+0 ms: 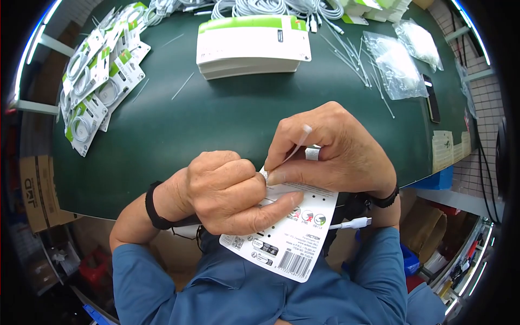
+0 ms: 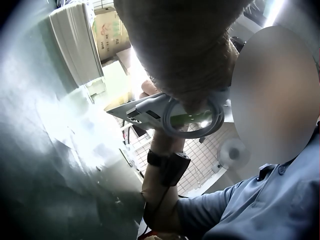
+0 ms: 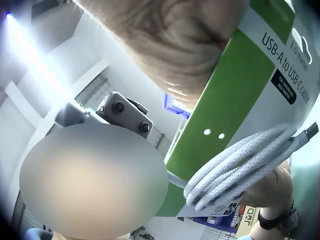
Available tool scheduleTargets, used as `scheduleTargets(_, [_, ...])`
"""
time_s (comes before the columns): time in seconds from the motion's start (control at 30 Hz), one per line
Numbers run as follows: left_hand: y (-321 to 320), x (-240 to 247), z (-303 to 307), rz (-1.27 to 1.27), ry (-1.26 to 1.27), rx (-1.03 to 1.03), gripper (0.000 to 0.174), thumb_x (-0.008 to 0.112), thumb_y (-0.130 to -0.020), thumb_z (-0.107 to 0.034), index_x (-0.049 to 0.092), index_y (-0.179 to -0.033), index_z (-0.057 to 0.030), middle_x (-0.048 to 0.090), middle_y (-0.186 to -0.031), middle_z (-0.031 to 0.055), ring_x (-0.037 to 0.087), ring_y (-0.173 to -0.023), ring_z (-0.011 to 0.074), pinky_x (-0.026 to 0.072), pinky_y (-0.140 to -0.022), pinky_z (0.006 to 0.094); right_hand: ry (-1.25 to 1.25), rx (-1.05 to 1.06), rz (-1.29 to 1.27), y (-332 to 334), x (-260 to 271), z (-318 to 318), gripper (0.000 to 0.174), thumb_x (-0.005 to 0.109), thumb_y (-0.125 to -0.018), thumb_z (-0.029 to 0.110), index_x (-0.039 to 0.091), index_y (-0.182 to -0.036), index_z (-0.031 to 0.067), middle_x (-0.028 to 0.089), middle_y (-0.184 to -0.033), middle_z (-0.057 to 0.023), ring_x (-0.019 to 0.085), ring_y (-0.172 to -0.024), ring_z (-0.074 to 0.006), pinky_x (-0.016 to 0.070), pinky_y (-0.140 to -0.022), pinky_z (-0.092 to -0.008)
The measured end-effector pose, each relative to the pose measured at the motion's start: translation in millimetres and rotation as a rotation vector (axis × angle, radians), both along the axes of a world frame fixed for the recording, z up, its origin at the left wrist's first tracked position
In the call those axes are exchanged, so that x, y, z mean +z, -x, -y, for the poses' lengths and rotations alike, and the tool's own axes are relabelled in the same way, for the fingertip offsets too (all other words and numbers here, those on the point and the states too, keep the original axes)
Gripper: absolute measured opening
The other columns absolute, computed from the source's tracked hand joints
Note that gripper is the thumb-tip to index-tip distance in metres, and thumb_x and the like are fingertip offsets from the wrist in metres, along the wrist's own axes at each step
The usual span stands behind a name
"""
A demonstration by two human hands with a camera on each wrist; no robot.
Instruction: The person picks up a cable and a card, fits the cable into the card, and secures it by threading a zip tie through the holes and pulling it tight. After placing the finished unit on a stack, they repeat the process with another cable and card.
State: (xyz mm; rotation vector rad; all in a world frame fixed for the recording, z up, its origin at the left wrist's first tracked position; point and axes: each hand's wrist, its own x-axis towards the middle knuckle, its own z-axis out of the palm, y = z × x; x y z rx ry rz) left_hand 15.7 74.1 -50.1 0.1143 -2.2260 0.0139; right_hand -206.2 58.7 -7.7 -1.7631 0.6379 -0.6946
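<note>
Item: printed card (image 1: 292, 260) w/ coiled cable (image 3: 240, 160) on its front. Loc.: off the surface (image 1: 162, 119), held over my lap, its upper part overlapping the near edge in the head view. Back of card faces up; connector (image 1: 357, 223) sticks out past its R side.

L hand (image 1: 227, 189): closed on the card, fingers curled, thumb lying across the back; exact fingertip contact hidden. R hand (image 1: 338, 151): thumb & index pinch the white tie (image 1: 303, 138) at the card's upper part, free end standing up btwn the fingers.

Handling (my judgement): all light. Card thin, semi-stiff, prob. creases if squeezed hard; best hold is flat, by the edges. Coil soft & springy, braided, fair grip, may spread if let go; support it from below. Tie slim, smooth, bendy, liable to slip; pinch close to the card.

Also on surface: stack of cards (image 1: 252, 49) twd. far edge, approx. mid; heap of carded cables (image 1: 108, 70) nr. far L corner; loose cables (image 1: 252, 8) along far edge; loose ties (image 1: 352, 62) R of the stack; plastic bags (image 1: 398, 70) twd. far R corner; phone (image 1: 432, 103) nr. R edge.
</note>
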Motion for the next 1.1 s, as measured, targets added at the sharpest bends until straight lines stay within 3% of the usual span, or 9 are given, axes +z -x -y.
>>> scheduleTargets(0.13, [-5.5,3.0,2.6,0.031,-0.002,-0.009,0.042,0.078,-0.066,-0.020,0.076,-0.107,-0.0092,0.043,-0.064,-0.0061,0.040,-0.052,0.0072,0.0270,-0.045,0.0247,0.097,0.023,-0.030,7.6,0.9,5.0,0.016,0.083,-0.073,-0.004,0.074,-0.086,-0.0003,0.072,-0.080,-0.0084,0.069,-0.068,-0.0159,0.0534,-0.059,-0.0280])
scheduleTargets(0.27, [-9.4,7.0,1.4,0.135,-0.057,0.000,0.047,0.085,-0.065,-0.019,0.075,-0.111,-0.0118,0.064,-0.074,0.0001,0.057,-0.059,0.0122,0.0391,-0.049,0.0249,0.108,0.048,-0.082,5.3,4.6,5.6,0.014,0.082,-0.075,-0.003,0.075,-0.086,0.0001,0.073,-0.081,-0.0078,0.069,-0.070,-0.0135,0.0538,-0.060,-0.0270])
scheduleTargets(0.4, [-5.6,7.2,4.2,0.087,-0.111,0.011,0.044,0.084,-0.066,-0.015,0.076,-0.108,-0.0093,0.066,-0.077,0.0021,0.062,-0.061,0.0152,0.0434,-0.050,0.0264,-0.134,0.045,-0.044,6.7,0.6,5.3,0.018,0.081,-0.080,-0.002,0.076,-0.097,-0.0006,0.074,-0.083,-0.0058,0.069,-0.072,-0.0114,0.0547,-0.062,-0.0265])
scheduleTargets(0.63, [-3.8,-1.9,9.7,-0.158,-0.416,0.094,0.031,0.082,-0.076,-0.009,0.077,-0.106,-0.0044,0.063,-0.076,0.0028,0.063,-0.060,0.0163,0.0480,-0.050,0.0280,-0.210,-0.305,0.413,7.2,4.8,9.4,0.032,0.073,-0.092,0.000,0.065,-0.123,-0.0038,0.071,-0.096,-0.0071,0.067,-0.077,-0.0099,0.0522,-0.064,-0.0234])
scheduleTargets(0.7, [-7.2,-10.4,11.7,-0.154,-0.415,0.218,0.029,0.081,-0.080,-0.009,0.075,-0.108,-0.0039,0.064,-0.079,0.0033,0.062,-0.061,0.0156,0.0478,-0.050,0.0274,0.077,-0.634,0.509,14.3,1.8,12.4,0.028,0.070,-0.094,0.000,0.064,-0.121,-0.0026,0.070,-0.098,-0.0083,0.064,-0.075,-0.0086,0.0495,-0.063,-0.0223])
scheduleTargets(0.8, [-4.8,-7.0,15.9,-0.195,-0.401,0.449,0.024,0.078,-0.087,-0.009,0.072,-0.110,-0.0030,0.065,-0.084,0.0043,0.062,-0.062,0.0143,0.0472,-0.049,0.0263,0.313,-0.819,0.688,17.8,-4.5,12.9,0.023,0.076,-0.091,-0.001,0.068,-0.113,-0.0023,0.071,-0.089,-0.0062,0.066,-0.075,-0.0087,0.0504,-0.062,-0.0209])
scheduleTargets(0.9, [9.0,19.8,19.3,-0.754,-1.334,0.212,0.022,0.073,-0.095,-0.012,0.065,-0.114,-0.0039,0.065,-0.092,0.0038,0.061,-0.065,0.0100,0.0456,-0.047,0.0239,0.636,-0.700,0.558,15.7,-10.9,9.9,0.023,0.077,-0.088,-0.002,0.066,-0.108,-0.0002,0.070,-0.094,-0.0081,0.062,-0.071,-0.0112,0.0488,-0.061,-0.0239])
scheduleTargets(1.0, [23.6,29.1,27.4,-0.871,-1.347,0.133,0.024,0.072,-0.096,-0.014,0.061,-0.115,-0.0046,0.064,-0.094,0.0024,0.059,-0.066,0.0073,0.0439,-0.046,0.0230,1.073,-0.522,0.348,6.7,-5.3,8.8,0.029,0.086,-0.079,-0.002,0.067,-0.101,0.0032,0.070,-0.094,-0.0084,0.061,-0.069,-0.0153,0.0479,-0.060,-0.0274])
scheduleTargets(1.1, [34.8,32.5,37.9,-0.942,-1.316,0.072,0.024,0.071,-0.097,-0.016,0.060,-0.115,-0.0050,0.063,-0.094,0.0015,0.059,-0.066,0.0060,0.0430,-0.045,0.0226,1.200,-0.480,0.184,-11.2,2.1,-2.3,0.035,0.091,-0.071,0.003,0.069,-0.097,0.0055,0.069,-0.092,-0.0080,0.062,-0.068,-0.0189,0.0483,-0.058,-0.0294])
